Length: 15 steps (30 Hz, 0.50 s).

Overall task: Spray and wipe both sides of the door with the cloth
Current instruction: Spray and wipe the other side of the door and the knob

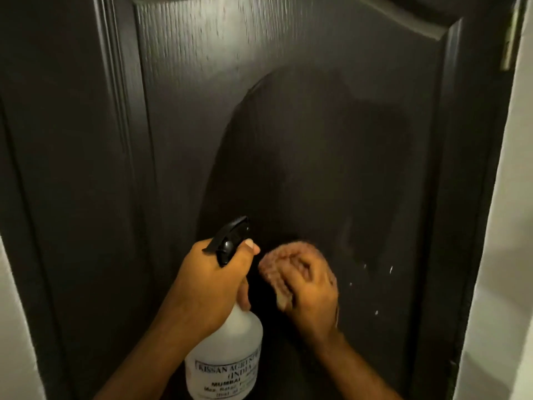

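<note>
A dark brown panelled door [288, 125] fills the view. A large darker wet patch spreads over its raised middle panel. My left hand [207, 287] grips the neck of a white spray bottle [227, 362] with a black trigger head, nozzle close to the door. My right hand [311, 290] presses a small brownish cloth [277, 264] against the door, just right of the bottle; the cloth shows above and left of my fingers. A few pale droplets sit on the door to the right of that hand.
A white wall or frame [501, 255] runs down the right side, with a brass hinge [510, 39] at the upper right. A pale wall strip [14, 327] shows at the lower left.
</note>
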### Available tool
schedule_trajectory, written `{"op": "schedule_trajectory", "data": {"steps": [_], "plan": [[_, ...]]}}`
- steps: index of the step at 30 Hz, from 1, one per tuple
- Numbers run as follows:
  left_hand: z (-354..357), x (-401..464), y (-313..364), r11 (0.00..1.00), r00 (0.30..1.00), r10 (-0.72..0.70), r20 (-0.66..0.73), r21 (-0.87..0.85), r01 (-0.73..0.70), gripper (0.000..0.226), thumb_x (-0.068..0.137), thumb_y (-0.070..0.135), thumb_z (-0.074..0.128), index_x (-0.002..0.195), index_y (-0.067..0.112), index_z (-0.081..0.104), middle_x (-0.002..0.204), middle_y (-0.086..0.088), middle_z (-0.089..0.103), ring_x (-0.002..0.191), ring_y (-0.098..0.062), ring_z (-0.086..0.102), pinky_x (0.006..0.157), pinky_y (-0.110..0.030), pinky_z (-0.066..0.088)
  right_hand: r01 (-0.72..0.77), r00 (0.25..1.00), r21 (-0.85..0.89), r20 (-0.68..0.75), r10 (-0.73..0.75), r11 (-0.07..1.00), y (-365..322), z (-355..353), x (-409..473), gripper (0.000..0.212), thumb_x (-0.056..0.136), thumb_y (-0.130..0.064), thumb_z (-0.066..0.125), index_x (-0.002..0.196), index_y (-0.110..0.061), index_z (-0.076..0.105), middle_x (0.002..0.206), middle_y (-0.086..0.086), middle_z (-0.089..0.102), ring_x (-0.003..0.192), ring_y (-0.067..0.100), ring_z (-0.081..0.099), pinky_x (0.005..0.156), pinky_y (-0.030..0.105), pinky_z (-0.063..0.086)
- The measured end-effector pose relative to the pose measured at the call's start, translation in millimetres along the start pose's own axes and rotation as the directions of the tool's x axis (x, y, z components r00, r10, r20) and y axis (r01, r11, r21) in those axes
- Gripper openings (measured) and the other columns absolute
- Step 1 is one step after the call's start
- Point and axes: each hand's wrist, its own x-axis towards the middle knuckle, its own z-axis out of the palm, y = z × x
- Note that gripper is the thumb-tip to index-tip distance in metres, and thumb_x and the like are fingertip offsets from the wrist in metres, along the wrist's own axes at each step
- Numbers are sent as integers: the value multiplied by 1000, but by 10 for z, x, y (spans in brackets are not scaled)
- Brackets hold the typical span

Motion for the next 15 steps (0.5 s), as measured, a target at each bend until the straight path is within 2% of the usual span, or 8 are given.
{"op": "schedule_trajectory", "data": {"steps": [1,3,5,8,10,12,13,15], "plan": [[20,-57,-51,1000,1000,-14,5,4,14,27,101,31,60,93,12,77,49,-14,65,58,-41,70,80,-54,63,-23,988,26,155,19,999,-29,84,-317,29,96,-34,77,124,-24,74,131,0,68,120,15,64,104,37,55],[50,-191,-161,999,999,-40,9,6,40,26,100,31,62,97,9,75,50,-11,64,63,-46,69,80,-56,64,-259,863,86,468,190,962,-184,82,-813,31,97,-48,71,124,-32,73,126,-13,69,118,1,62,109,37,51],[58,-317,-295,998,998,-65,5,24,65,26,102,32,62,98,8,74,49,-9,63,59,-44,68,78,-59,64,-253,803,68,571,171,965,-230,114,-1148,43,94,-62,65,127,-36,66,123,-21,64,117,-2,58,112,31,47],[8,-430,-490,992,993,-118,-10,48,119,26,103,32,61,99,9,74,48,-6,62,52,-34,65,75,-62,64,-159,767,11,630,117,987,-202,59,-1056,45,96,-64,61,132,-38,63,131,-15,64,121,0,56,113,32,46],[-65,-471,-594,986,987,-154,-45,65,157,25,104,31,62,97,10,75,47,-5,63,49,-23,64,74,-61,64,-162,822,38,558,114,986,-213,-36,-776,36,100,-54,56,129,-36,68,132,-14,65,119,-2,54,111,36,46],[-149,-488,-665,979,982,-167,-91,105,176,28,104,33,63,94,9,75,48,-6,65,50,-22,67,74,-58,66,-109,937,43,338,88,993,-179,-98,-383,32,98,-30,62,130,-32,68,134,-13,58,122,7,53,103,41,51],[-185,-495,-701,976,980,-165,-109,123,178,29,104,34,64,93,9,75,50,-8,66,51,-24,69,73,-57,66,-97,975,51,204,85,994,-166,-123,-168,40,93,-17,69,131,-30,67,135,-11,54,121,13,54,97,41,53],[-239,-521,-757,971,978,-157,-138,158,178,32,103,36,64,90,8,74,57,-16,68,58,-33,72,72,-56,65,-138,989,30,-50,139,990,-162,-144,305,44,89,-11,74,130,-25,67,134,0,53,115,22,58,85,36,53]]}}
